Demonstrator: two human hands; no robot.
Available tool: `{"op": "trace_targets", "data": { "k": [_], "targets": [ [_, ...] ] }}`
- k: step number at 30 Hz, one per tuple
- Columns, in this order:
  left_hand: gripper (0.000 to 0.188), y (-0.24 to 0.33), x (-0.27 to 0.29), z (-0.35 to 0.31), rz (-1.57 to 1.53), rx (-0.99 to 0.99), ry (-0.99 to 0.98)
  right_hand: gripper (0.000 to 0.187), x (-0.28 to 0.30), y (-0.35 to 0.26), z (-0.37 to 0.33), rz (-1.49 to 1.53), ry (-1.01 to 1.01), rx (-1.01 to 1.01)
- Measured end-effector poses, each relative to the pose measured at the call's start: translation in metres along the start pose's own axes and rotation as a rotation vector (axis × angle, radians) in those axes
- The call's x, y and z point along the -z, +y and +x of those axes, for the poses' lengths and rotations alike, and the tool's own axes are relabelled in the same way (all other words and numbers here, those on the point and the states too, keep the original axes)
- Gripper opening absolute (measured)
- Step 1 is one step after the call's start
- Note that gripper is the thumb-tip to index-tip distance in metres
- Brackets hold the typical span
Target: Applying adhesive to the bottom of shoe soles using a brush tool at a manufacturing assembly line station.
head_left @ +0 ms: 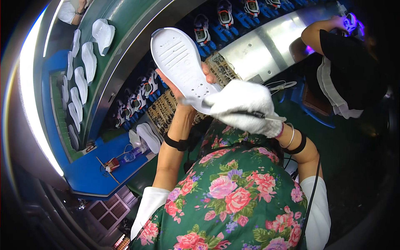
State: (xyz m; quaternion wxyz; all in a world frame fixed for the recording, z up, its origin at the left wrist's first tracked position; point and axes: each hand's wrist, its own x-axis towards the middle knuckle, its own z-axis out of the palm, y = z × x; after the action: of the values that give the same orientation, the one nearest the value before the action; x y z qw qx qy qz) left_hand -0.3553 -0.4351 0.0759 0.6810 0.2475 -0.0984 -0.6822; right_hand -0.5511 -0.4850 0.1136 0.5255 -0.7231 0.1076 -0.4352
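Left hand (pixel 173 87) clamped around white shoe sole (pixel 177 58), thumb at left edge, fingers at right; sole raised before body, wide end pointing away, holed narrow end near wrist. Right hand (pixel 241 104), in white knit glove, closed on slim dark-handled tool (pixel 250 113) at sole's narrow end; tool's tip blurred, contact unclear. Ahead left, more white soles (pixel 88 62) on green conveyor belt (pixel 109 18). Lower left, purple bottle (pixel 132 155) on blue tabletop (pixel 85 175).
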Motion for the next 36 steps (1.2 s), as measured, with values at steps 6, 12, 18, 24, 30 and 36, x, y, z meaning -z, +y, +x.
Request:
{"op": "trace_targets", "data": {
  "k": [6, 12, 18, 24, 30, 36],
  "targets": [
    [0.107, 0.001, 0.0, 0.011, -0.058, -0.005, -0.131, 0.021, -0.003, 0.006, -0.015, -0.255, -0.09, 0.215],
    [0.108, 0.01, 0.009, 0.018, -0.027, 0.033, -0.152, 0.024, 0.01, 0.006, -0.009, -0.129, -0.023, 0.092],
    [0.107, 0.022, 0.01, 0.033, 0.155, 0.215, -0.156, 0.025, 0.0, 0.011, -0.019, -0.16, -0.16, 0.185],
    [0.109, 0.02, 0.024, 0.038, 0.012, 0.409, -0.346, 0.024, 0.004, 0.007, -0.015, -0.267, -0.163, 0.217],
    [0.105, 0.02, 0.035, 0.043, 0.077, 0.561, -0.294, 0.022, -0.005, 0.005, -0.018, -0.241, -0.3, 0.189],
    [0.103, 0.021, 0.036, 0.046, 0.079, 0.699, -0.236, 0.022, 0.008, 0.016, -0.012, -0.219, -0.202, 0.167]
  ]
}}
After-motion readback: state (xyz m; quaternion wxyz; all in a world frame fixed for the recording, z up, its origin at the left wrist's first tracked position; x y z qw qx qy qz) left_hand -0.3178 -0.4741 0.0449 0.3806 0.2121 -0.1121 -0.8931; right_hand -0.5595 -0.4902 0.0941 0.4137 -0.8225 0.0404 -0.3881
